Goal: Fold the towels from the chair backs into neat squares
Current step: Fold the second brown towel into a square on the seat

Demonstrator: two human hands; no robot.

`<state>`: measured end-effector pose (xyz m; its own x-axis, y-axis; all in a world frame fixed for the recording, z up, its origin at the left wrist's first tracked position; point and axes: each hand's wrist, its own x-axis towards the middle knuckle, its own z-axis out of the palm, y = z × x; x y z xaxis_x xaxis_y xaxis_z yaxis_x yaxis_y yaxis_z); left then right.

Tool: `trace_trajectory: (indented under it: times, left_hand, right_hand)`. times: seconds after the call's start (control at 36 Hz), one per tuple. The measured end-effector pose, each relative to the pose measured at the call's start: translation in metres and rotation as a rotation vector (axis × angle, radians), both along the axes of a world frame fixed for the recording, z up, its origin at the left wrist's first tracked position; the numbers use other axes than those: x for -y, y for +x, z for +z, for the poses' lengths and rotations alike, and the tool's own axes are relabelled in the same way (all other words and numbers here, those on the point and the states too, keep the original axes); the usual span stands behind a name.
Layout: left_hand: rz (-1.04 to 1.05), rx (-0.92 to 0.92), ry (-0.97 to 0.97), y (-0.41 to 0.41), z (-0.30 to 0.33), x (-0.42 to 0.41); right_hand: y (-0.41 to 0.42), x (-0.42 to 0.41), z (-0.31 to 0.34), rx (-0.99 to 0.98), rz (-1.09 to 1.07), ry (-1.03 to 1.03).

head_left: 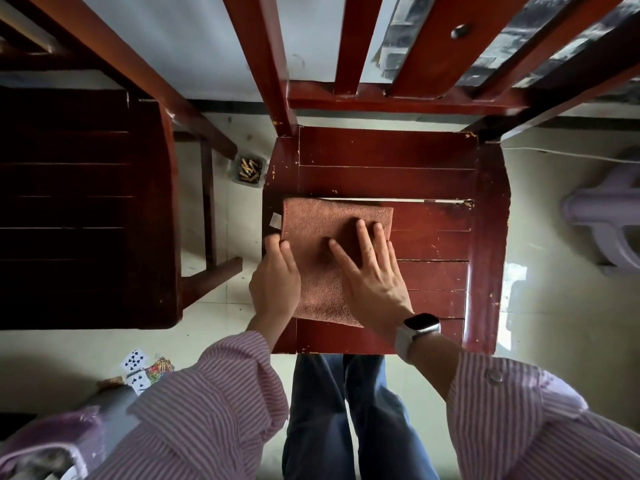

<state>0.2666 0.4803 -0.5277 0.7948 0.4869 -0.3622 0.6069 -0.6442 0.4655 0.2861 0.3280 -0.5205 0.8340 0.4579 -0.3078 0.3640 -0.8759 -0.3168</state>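
Observation:
A brown towel [322, 230] lies folded into a rough rectangle on the left half of a red wooden chair seat [436, 237]. A small white tag [276, 221] sticks out at its far left corner. My left hand [275, 282] rests at the towel's left edge, fingers curled against that edge. My right hand [372, 268] lies flat on top of the towel, fingers spread and pressing down; a white watch is on that wrist.
A second dark wooden chair [86, 202] stands to the left. A small tray of cigarette butts [250, 169] sits on the floor between the chairs. Playing cards [138, 368] lie on the tiles at lower left. A pale plastic stool [606, 220] is at the right.

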Motion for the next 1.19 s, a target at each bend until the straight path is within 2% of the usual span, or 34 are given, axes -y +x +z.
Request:
trace_trajectory:
  times: [0.11, 0.28, 0.39, 0.5, 0.64, 0.69, 0.78, 0.86, 1.0, 1.08, 1.19]
  left_hand:
    - [0.014, 0.040, 0.041, 0.006, -0.002, -0.002]
    - [-0.104, 0.099, 0.104, 0.010, -0.013, -0.015]
    - [-0.175, 0.116, 0.152, 0.013, -0.018, -0.018]
    - [-0.235, 0.114, 0.279, 0.011, -0.027, -0.016]
    - [-0.240, 0.229, 0.366, 0.004, -0.035, -0.018]
    - [-0.340, 0.290, 0.381, 0.003, -0.028, -0.020]
    - [-0.651, 0.354, 0.405, 0.007, -0.020, -0.025]
    - [-0.851, 0.232, 0.366, 0.018, -0.022, -0.035]
    - [-0.913, 0.052, 0.316, 0.031, -0.020, -0.046]
    - [-0.863, 0.027, 0.288, 0.033, -0.011, -0.043]
    - [-0.664, 0.019, 0.215, 0.039, 0.003, -0.033]
  right_hand:
    - [-0.001, 0.000, -0.001, 0.028, 0.010, -0.014]
    - [-0.003, -0.002, 0.001, 0.130, 0.062, -0.012]
    - [-0.006, -0.007, -0.008, 0.092, 0.018, -0.099]
    - [-0.008, -0.006, -0.029, 0.105, -0.008, -0.142]
    - [-0.010, -0.004, -0.034, 0.139, 0.014, -0.127]
    - [-0.011, -0.002, -0.029, 0.123, 0.014, -0.095]
    - [-0.022, 0.000, -0.016, 0.133, 0.014, -0.003]
    - [-0.045, 0.003, -0.008, 0.153, 0.174, 0.036]
    - [-0.059, 0.021, -0.016, 0.087, 0.448, -0.116]
    - [-0.039, 0.037, -0.020, 0.115, 0.546, -0.146]
    - [0.000, 0.063, -0.010, 0.175, 0.613, -0.192]
